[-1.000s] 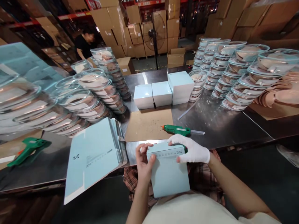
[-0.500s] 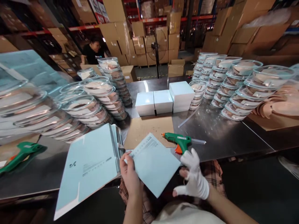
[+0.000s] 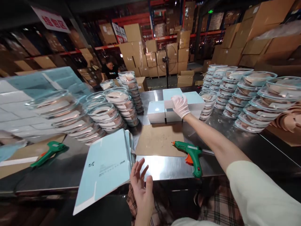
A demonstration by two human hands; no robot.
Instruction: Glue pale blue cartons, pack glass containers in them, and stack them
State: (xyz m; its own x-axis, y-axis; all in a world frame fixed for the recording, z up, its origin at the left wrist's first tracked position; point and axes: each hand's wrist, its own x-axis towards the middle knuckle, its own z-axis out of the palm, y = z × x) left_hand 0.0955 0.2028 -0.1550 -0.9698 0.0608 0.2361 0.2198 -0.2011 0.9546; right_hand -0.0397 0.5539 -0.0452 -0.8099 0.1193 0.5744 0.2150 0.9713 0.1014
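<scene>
My right hand [image 3: 180, 106], in a white glove, reaches across the steel table [image 3: 235, 138] and grips a pale blue box [image 3: 171, 93]. That box sits on top of the middle one in a row of white-and-blue boxes [image 3: 156, 112]. My bare left hand [image 3: 141, 185] hovers with fingers spread at the table's near edge and holds nothing. It is just right of a stack of flat pale blue cartons [image 3: 105, 168]. A green glue gun [image 3: 191, 153] lies beside a brown cardboard sheet [image 3: 160, 139], under my right forearm.
Stacks of clear round lidded containers stand on the left [image 3: 110, 110] and on the right [image 3: 246, 94] of the table. A second green glue gun [image 3: 50, 150] lies far left. A person in black [image 3: 110, 69] stands behind among cardboard boxes, near a standing fan [image 3: 166, 59].
The pale blue carton left my left hand. My right hand carried it from in front of me out to the row of boxes. My view tilted upward.
</scene>
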